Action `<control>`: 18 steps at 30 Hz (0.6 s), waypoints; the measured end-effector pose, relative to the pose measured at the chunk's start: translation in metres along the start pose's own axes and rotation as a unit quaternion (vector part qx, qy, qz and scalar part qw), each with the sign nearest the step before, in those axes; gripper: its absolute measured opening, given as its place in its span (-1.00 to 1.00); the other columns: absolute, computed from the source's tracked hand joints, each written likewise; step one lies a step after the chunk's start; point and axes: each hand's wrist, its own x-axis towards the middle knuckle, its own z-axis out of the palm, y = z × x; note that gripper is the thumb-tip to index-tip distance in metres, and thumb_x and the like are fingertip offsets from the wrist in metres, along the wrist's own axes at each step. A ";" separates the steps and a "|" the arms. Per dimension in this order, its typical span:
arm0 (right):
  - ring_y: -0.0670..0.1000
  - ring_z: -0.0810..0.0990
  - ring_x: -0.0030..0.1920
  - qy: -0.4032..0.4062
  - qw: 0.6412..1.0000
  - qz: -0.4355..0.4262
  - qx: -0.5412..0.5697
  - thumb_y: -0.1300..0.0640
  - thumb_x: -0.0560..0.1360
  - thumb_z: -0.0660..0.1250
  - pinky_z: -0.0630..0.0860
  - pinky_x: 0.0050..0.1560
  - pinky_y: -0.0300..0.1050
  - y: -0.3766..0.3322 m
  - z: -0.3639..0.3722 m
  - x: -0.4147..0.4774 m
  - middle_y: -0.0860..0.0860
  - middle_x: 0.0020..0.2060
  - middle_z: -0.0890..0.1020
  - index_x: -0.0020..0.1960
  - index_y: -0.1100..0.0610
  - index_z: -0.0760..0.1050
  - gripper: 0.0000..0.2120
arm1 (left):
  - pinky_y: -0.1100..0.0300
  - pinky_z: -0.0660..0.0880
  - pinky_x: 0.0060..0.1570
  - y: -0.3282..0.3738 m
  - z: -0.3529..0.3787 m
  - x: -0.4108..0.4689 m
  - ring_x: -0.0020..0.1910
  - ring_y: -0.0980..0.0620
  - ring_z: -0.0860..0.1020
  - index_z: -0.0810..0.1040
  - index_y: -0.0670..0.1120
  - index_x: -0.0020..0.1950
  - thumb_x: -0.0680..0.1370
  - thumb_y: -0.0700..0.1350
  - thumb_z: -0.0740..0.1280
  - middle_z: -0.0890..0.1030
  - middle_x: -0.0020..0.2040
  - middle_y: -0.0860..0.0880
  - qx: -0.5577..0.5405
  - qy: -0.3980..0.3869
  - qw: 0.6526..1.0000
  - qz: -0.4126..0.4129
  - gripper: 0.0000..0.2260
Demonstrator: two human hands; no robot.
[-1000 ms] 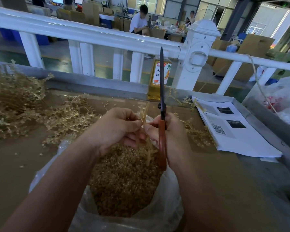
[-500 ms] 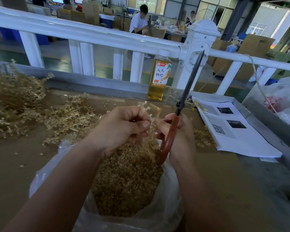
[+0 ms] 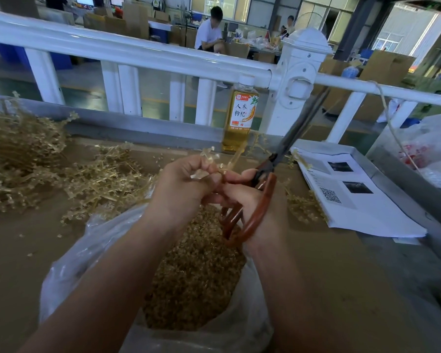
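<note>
Table (image 3: 23, 250) | scissors (image 3: 267, 173) tilted further right | left hand (image 3: 186, 186) pinches sprig (image 3: 209, 154)

table (image 3: 23, 250): brown top | 9 o'clock: big sprue pile (image 3: 18, 154) | 10 o'clock: smaller sprue pile (image 3: 99, 182), loose bits around | 6 o'clock: clear bag (image 3: 69, 266) full of small parts (image 3: 196, 276) | 12 o'clock: bottle (image 3: 239, 118), upright at far edge | 3 o'clock: papers (image 3: 367, 207), few sprues (image 3: 303, 205) just beside

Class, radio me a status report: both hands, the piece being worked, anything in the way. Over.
Left hand pinches plastic sprue. Right hand grips scissors, blades angled up toward railing. Nothing blocking; bag of cut bits open underneath.
</note>
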 end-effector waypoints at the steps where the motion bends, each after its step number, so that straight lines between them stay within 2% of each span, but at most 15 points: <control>1: -0.04 0.65 -0.34 -0.017 1.000 0.018 0.015 0.39 0.47 0.28 0.60 -0.32 -0.14 0.000 0.002 -0.001 0.10 -0.27 0.58 -0.15 0.19 0.45 -0.87 | 0.36 0.49 -0.46 0.000 0.000 0.000 -0.44 0.15 0.59 0.44 -0.22 -0.27 0.50 -0.42 0.24 0.65 -0.36 -0.02 -0.002 0.000 1.000 0.002 -0.81; 2: -0.07 0.64 -0.37 -0.021 1.000 0.021 0.008 0.38 0.51 0.24 0.58 -0.36 -0.18 0.001 0.003 -0.001 0.12 -0.26 0.56 -0.11 0.21 0.44 -0.90 | 0.36 0.50 -0.45 0.001 -0.002 0.001 -0.43 0.15 0.59 0.45 -0.21 -0.28 0.49 -0.42 0.25 0.64 -0.36 -0.01 -0.002 -0.004 1.000 0.002 -0.81; 3: -0.02 0.65 -0.33 -0.014 1.000 0.010 -0.014 0.37 0.47 0.30 0.59 -0.32 -0.13 0.002 0.001 -0.001 0.12 -0.25 0.56 -0.14 0.19 0.45 -0.89 | 0.35 0.51 -0.44 0.002 -0.003 0.001 -0.41 0.15 0.60 0.45 -0.19 -0.29 0.48 -0.41 0.25 0.64 -0.37 0.01 -0.003 -0.015 1.000 -0.002 -0.80; 5: 0.13 0.64 -0.19 0.006 0.994 -0.040 -0.101 0.36 0.27 0.47 0.58 -0.16 0.05 -0.002 -0.003 0.000 0.09 -0.26 0.59 -0.27 0.08 0.44 -0.73 | 0.34 0.53 -0.40 0.004 -0.007 0.001 -0.36 0.18 0.61 0.46 -0.18 -0.28 0.48 -0.39 0.25 0.64 -0.36 0.02 -0.001 -0.049 0.999 -0.019 -0.82; 6: 0.15 0.62 -0.20 0.003 0.991 -0.049 -0.122 0.37 0.24 0.49 0.56 -0.16 0.05 -0.004 -0.003 -0.001 0.06 -0.29 0.59 -0.30 0.06 0.43 -0.70 | 0.34 0.53 -0.39 0.004 -0.008 0.001 -0.34 0.18 0.61 0.45 -0.19 -0.26 0.48 -0.39 0.25 0.64 -0.34 0.01 0.002 -0.060 0.998 -0.027 -0.83; 9: 0.13 0.59 -0.22 -0.016 0.992 -0.025 -0.120 0.35 0.39 0.40 0.58 -0.25 -0.09 -0.008 0.001 -0.004 0.10 -0.26 0.59 -0.25 0.12 0.42 -0.79 | 0.31 0.56 -0.35 0.004 -0.009 0.002 -0.33 0.18 0.59 0.46 -0.18 -0.26 0.48 -0.40 0.26 0.58 -0.24 -0.07 0.016 -0.048 0.998 -0.028 -0.82; 12: 0.17 0.63 -0.09 0.019 0.983 -0.059 -0.173 0.34 0.32 0.47 0.58 -0.05 0.13 -0.008 0.005 -0.007 0.19 -0.09 0.63 -0.34 0.03 0.44 -0.71 | 0.34 0.54 -0.39 0.003 -0.007 0.001 -0.37 0.20 0.59 0.45 -0.19 -0.26 0.49 -0.41 0.25 0.62 -0.32 0.01 0.010 -0.034 0.999 -0.016 -0.82; 14: 0.14 0.65 -0.15 0.016 0.985 -0.052 -0.162 0.31 0.35 0.46 0.60 -0.12 0.08 -0.010 0.004 -0.009 0.19 -0.12 0.63 -0.39 0.03 0.53 -0.75 | 0.37 0.50 -0.44 0.001 -0.005 0.001 -0.42 0.21 0.59 0.44 -0.19 -0.29 0.49 -0.42 0.24 0.60 -0.42 0.08 0.012 -0.018 1.000 -0.003 -0.79; 16: 0.07 0.66 -0.26 0.000 0.991 -0.023 -0.130 0.29 0.40 0.43 0.61 -0.23 -0.04 -0.012 0.002 -0.008 0.21 -0.19 0.60 -0.34 0.07 0.50 -0.78 | 0.36 0.51 -0.43 -0.001 -0.005 0.002 -0.42 0.21 0.58 0.44 -0.16 -0.32 0.48 -0.42 0.26 0.57 -0.39 0.07 0.022 -0.005 1.000 0.005 -0.77; 18: 0.11 0.66 -0.19 0.022 0.986 -0.028 -0.164 0.32 0.32 0.49 0.61 -0.13 0.03 -0.011 -0.001 -0.004 0.15 -0.21 0.62 -0.31 0.08 0.41 -0.72 | 0.33 0.53 -0.41 -0.002 -0.005 0.001 -0.41 0.21 0.57 0.46 -0.15 -0.32 0.47 -0.41 0.28 0.55 -0.32 0.00 0.033 -0.002 0.999 0.008 -0.77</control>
